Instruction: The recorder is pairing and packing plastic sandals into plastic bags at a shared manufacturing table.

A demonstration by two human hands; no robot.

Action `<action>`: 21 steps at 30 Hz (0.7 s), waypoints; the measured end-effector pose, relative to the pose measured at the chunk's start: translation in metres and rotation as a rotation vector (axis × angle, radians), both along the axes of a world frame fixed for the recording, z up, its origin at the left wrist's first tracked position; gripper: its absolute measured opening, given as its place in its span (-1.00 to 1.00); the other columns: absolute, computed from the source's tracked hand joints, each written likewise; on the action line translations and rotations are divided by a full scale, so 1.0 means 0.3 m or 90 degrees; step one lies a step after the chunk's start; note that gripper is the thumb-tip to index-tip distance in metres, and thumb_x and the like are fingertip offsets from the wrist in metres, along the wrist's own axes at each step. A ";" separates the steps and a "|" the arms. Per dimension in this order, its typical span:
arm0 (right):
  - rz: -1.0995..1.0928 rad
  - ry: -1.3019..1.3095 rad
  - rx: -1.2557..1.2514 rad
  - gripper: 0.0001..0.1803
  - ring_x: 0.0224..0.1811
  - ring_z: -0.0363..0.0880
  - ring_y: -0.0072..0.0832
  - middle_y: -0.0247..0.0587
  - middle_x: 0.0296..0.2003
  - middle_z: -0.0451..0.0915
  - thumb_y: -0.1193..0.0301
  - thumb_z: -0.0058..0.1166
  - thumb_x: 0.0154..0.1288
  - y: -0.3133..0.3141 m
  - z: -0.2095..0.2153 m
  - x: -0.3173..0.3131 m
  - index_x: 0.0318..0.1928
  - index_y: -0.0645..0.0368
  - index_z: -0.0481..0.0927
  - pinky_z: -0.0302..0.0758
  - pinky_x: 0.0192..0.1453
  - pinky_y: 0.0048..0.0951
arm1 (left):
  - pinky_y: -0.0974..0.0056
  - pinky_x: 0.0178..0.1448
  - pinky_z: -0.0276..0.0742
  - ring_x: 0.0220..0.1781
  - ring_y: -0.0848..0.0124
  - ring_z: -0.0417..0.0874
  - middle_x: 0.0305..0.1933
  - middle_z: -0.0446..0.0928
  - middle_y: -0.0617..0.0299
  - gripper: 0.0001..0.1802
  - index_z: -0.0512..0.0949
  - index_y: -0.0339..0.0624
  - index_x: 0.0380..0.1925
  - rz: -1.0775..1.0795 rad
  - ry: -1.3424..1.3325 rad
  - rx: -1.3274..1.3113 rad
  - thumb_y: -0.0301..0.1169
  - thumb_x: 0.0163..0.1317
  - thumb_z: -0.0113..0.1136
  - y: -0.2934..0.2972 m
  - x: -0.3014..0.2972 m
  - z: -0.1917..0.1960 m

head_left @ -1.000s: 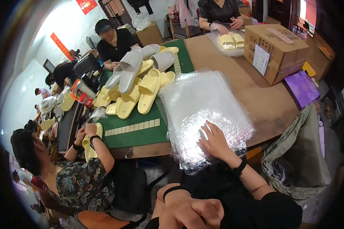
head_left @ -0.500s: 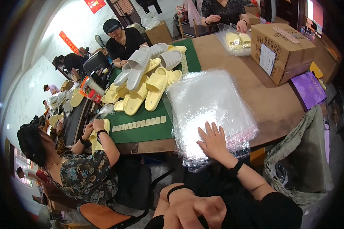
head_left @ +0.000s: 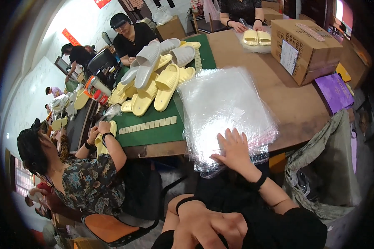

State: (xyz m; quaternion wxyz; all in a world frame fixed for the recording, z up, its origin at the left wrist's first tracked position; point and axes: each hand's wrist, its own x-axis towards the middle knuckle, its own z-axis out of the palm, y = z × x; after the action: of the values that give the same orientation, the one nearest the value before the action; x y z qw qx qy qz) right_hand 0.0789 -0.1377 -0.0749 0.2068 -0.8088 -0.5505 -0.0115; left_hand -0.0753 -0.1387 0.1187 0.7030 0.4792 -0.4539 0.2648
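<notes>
My right hand (head_left: 236, 148) lies flat with fingers spread on the near end of a stack of clear plastic bags (head_left: 224, 103) on the brown table (head_left: 295, 106). My left hand (head_left: 214, 226) rests low at the bottom of the view near my lap, fingers loosely curled, holding nothing I can see. A pile of yellow and grey slippers (head_left: 156, 81) lies on a green mat (head_left: 153, 128) just left of the bags.
A cardboard box (head_left: 305, 47) stands at the table's right, a purple packet (head_left: 334, 91) beside it. A person opposite handles yellow slippers in a bag (head_left: 255, 39). A seated person (head_left: 79, 174) at my left holds a yellow slipper. A grey sack (head_left: 324, 166) hangs at the table edge.
The view has shifted slightly, bringing the table nearer. My right hand stays spread on the bag stack and my left hand stays low.
</notes>
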 end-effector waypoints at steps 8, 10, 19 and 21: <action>0.192 -0.062 -0.099 0.17 0.46 0.02 -0.01 -0.02 0.40 0.10 0.02 0.47 -0.23 -0.036 0.025 0.031 0.43 -0.16 0.10 0.07 0.41 0.10 | 0.27 -0.05 0.29 -0.07 0.31 0.37 -0.02 0.54 0.14 -0.61 0.70 0.18 -0.18 0.030 -0.024 -0.020 -0.07 0.45 -0.16 -0.012 -0.013 0.030; 0.193 -0.068 -0.062 0.10 0.38 0.16 -0.04 -0.02 0.37 0.13 0.22 0.48 -0.18 -0.019 0.025 0.024 0.41 -0.15 0.12 0.24 0.30 0.01 | 0.28 -0.05 0.29 -0.07 0.31 0.37 -0.01 0.54 0.13 -0.61 0.71 0.19 -0.17 0.034 -0.040 0.019 -0.07 0.45 -0.16 0.011 -0.022 0.030; 0.140 -0.116 0.111 -0.49 -0.14 0.46 -0.27 -0.20 0.06 0.51 0.51 0.03 0.07 0.052 -0.054 0.048 0.12 0.03 0.51 0.42 -0.14 -0.25 | 0.25 0.28 0.24 0.25 0.20 0.38 0.21 0.36 0.00 -0.66 0.46 -0.35 0.02 0.753 0.521 -0.001 -0.47 0.25 -0.05 0.285 0.020 -0.251; 0.124 -0.102 0.116 -0.49 -0.19 0.46 -0.28 -0.17 0.03 0.52 0.53 0.00 0.07 0.065 -0.046 0.046 0.12 0.06 0.50 0.42 -0.19 -0.28 | 0.22 0.35 0.18 0.29 0.20 0.34 0.24 0.34 -0.02 -0.58 0.40 -0.25 0.16 0.796 0.694 -0.118 -0.44 0.28 0.01 0.423 0.045 -0.441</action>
State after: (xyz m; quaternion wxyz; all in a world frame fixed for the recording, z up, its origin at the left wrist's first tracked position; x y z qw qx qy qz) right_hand 0.0928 -0.1180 -0.0888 0.2348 -0.7258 -0.6379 -0.1057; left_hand -0.0618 -0.0119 -0.0135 0.5840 0.6441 0.3233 0.3737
